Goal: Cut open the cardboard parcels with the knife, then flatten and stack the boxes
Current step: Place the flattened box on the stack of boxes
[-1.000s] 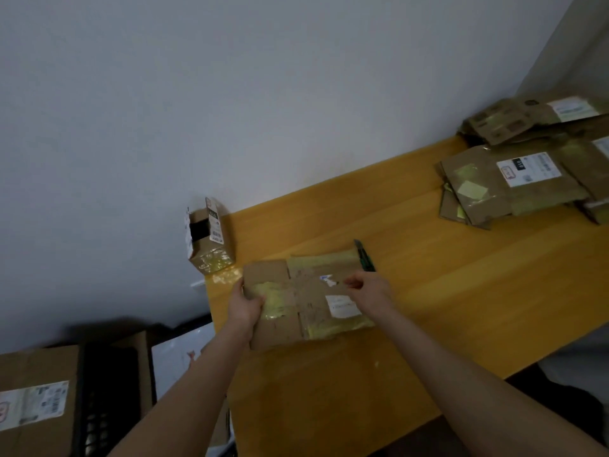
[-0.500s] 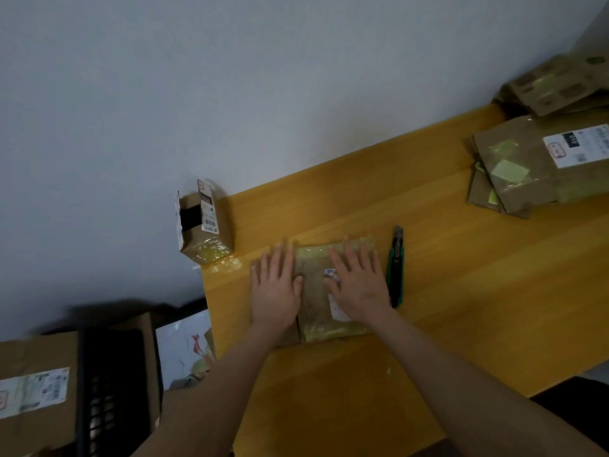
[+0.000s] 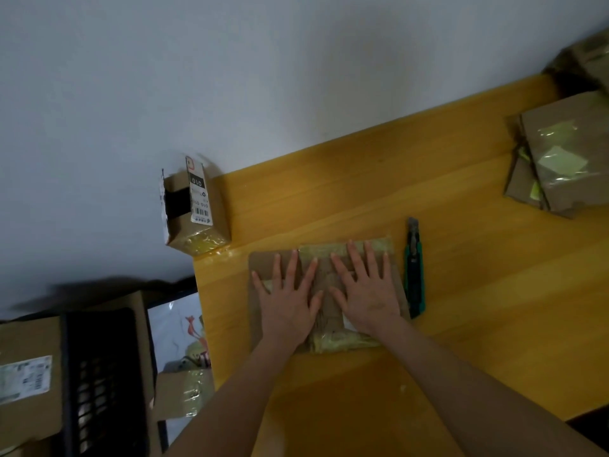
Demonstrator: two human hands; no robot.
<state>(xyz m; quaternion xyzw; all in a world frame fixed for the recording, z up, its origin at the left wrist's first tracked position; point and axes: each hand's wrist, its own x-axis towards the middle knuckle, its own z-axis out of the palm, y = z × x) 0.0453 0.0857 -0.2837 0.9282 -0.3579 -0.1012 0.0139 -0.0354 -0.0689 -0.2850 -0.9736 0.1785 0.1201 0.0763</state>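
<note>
At the table corner, a box label (barcoded) reads "010".

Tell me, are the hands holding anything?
Nothing is gripped. The left hand and right hand press flat on top of the flattened box.

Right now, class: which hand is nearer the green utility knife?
The right. The right hand presses the flattened box right beside the utility knife; the left hand presses the box's other half, farther away.
</note>
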